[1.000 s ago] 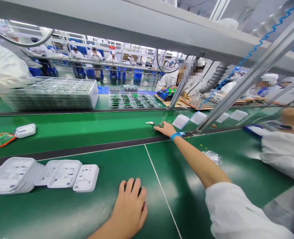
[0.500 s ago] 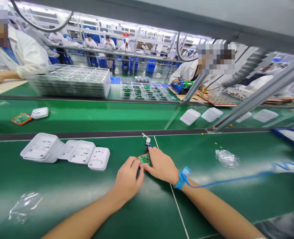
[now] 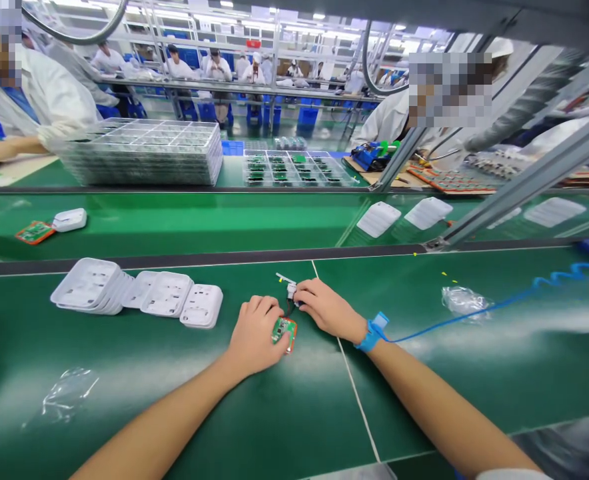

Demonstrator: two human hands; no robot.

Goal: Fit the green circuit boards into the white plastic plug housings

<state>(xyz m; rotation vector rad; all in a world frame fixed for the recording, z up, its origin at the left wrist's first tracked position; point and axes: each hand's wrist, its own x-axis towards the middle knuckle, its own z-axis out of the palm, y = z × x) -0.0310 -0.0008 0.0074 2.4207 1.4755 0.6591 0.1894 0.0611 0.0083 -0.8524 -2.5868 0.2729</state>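
A small green circuit board (image 3: 284,331) with an orange rim lies on the green mat, and my left hand (image 3: 255,335) is closed on its left edge. A short dark wire runs from the board up to a white connector (image 3: 289,289). My right hand (image 3: 327,309) pinches that connector at its near end. A blue wrist strap (image 3: 372,332) with a coiled blue cord sits on my right wrist. Just left of my hands lies a fanned row of white plastic covers (image 3: 139,298).
Crumpled clear bags lie at the lower left (image 3: 67,395) and at the right (image 3: 462,300). On the conveyor belt (image 3: 224,223) sit another board (image 3: 34,232) beside a white cover, and white paper slips (image 3: 379,219). Stacked clear trays (image 3: 142,160) and seated people are beyond.
My right hand reached to the belt's edge, brought the board with its wire back to the mat, and both hands closed on it. Now the right hand has shifted up to the connector.
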